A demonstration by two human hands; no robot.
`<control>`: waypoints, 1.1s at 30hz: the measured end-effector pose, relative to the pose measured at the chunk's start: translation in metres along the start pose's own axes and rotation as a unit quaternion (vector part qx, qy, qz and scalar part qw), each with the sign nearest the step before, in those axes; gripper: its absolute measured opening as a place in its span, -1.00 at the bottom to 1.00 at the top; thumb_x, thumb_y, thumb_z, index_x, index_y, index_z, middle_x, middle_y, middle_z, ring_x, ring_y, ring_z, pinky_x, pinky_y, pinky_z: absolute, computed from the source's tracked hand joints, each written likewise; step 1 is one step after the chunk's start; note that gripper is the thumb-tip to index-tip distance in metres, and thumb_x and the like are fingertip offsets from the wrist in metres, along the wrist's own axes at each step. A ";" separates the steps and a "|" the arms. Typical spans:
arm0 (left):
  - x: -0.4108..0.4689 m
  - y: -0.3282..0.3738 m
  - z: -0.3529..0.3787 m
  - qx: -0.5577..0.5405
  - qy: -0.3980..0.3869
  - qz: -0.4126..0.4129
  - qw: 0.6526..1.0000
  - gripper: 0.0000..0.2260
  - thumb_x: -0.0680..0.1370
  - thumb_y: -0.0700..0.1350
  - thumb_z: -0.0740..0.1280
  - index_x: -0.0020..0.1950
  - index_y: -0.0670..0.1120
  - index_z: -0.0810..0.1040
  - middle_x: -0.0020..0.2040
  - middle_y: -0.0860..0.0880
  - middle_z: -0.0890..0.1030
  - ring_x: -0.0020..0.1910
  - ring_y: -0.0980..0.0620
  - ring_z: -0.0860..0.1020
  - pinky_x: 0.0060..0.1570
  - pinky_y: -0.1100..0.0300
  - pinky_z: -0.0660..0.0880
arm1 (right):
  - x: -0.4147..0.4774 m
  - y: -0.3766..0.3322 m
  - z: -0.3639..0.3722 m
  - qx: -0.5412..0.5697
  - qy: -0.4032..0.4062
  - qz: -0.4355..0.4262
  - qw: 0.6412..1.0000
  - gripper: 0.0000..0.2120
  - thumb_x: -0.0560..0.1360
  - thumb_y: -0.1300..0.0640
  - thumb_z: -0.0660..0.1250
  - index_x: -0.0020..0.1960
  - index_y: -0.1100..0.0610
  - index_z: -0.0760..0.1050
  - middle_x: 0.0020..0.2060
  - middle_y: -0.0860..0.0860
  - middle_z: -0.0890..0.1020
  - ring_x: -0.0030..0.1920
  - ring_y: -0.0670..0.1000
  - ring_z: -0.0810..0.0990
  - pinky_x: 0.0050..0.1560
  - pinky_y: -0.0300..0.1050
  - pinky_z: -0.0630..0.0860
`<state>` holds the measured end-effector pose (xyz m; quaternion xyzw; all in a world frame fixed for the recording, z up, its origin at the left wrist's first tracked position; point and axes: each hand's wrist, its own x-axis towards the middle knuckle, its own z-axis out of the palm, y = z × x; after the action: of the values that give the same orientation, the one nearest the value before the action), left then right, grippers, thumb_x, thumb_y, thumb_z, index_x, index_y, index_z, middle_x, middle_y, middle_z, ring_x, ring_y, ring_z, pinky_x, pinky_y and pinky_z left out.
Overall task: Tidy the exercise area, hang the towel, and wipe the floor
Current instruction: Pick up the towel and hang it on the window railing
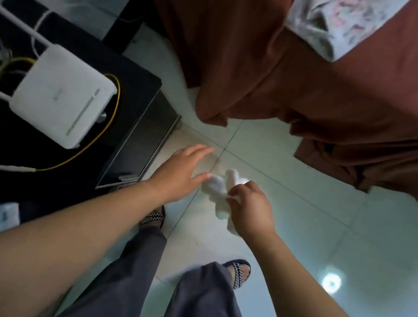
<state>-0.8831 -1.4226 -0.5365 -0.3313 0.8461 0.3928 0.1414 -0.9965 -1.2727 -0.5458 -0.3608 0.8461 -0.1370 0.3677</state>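
A crumpled white cloth (220, 192) hangs in the air above the pale tiled floor (314, 231), in the middle of the head view. My right hand (248, 207) grips it from the right, fingers curled round the bunched fabric. Just left of the cloth, my left hand (182, 172) is spread with straight fingers, and its thumb tip touches the cloth's left edge. Both forearms reach in from the bottom of the frame.
A black cabinet (135, 129) stands at the left with a white router (62, 100) and cables on top. A bed under a rust-brown sheet (323, 94) fills the upper right, with a patterned cloth (333, 18) on it. My sandalled feet (237, 272) stand below.
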 end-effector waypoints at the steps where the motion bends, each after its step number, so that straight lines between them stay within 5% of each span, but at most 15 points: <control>1: -0.012 0.018 -0.019 0.006 -0.006 0.015 1.000 -0.48 0.57 0.00 0.27 0.49 0.00 0.21 0.49 -0.03 0.24 0.45 -0.05 0.21 0.42 0.08 0.18 | -0.021 -0.011 -0.022 0.001 0.005 0.010 1.000 -0.83 0.47 0.18 0.30 0.05 0.12 0.58 0.00 0.08 0.50 -0.02 0.16 0.52 -0.20 -0.17 0.30; 11: -0.126 0.174 -0.190 0.083 -0.029 0.178 0.980 -0.53 0.56 0.01 0.28 0.45 -0.04 0.31 0.46 -0.03 0.29 0.43 -0.01 0.25 0.39 0.19 0.13 | -0.189 -0.135 -0.216 0.075 0.200 0.022 0.977 -0.88 0.46 0.16 0.36 -0.03 0.17 0.58 -0.04 0.08 0.55 -0.03 0.12 0.52 -0.12 -0.15 0.32; 22: -0.162 0.282 -0.318 0.098 -0.012 0.348 0.932 -0.43 0.48 0.15 0.36 0.44 0.02 0.31 0.41 0.05 0.35 0.39 0.10 0.30 0.39 0.23 0.19 | -0.263 -0.221 -0.335 0.129 0.433 -0.041 0.891 -0.92 0.39 0.23 0.45 -0.15 0.10 0.59 -0.18 -0.03 0.58 -0.16 -0.04 0.56 -0.09 -0.29 0.39; 28: -0.164 0.329 -0.322 -0.062 0.031 0.342 0.937 -0.39 0.40 0.18 0.41 0.41 0.10 0.33 0.40 0.08 0.35 0.37 0.13 0.29 0.31 0.25 0.20 | -0.291 -0.221 -0.378 0.150 0.485 -0.039 0.861 -0.90 0.39 0.21 0.45 -0.11 0.08 0.59 -0.17 -0.12 0.55 -0.18 -0.25 0.52 -0.14 -0.53 0.32; 33: -0.167 0.372 -0.301 -0.049 -0.022 0.370 0.927 -0.35 0.30 0.32 0.38 0.35 0.19 0.38 0.34 0.19 0.39 0.31 0.22 0.33 0.33 0.21 0.26 | -0.313 -0.198 -0.406 0.161 0.505 -0.051 0.847 -0.86 0.39 0.24 0.45 -0.13 0.04 0.58 -0.15 -0.08 0.58 -0.16 -0.33 0.51 -0.13 -0.51 0.35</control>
<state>-1.0031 -1.4004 -0.0452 0.0075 0.8850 0.4654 -0.0120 -1.0412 -1.2023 -0.0027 -0.2200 0.8617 -0.4527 -0.0644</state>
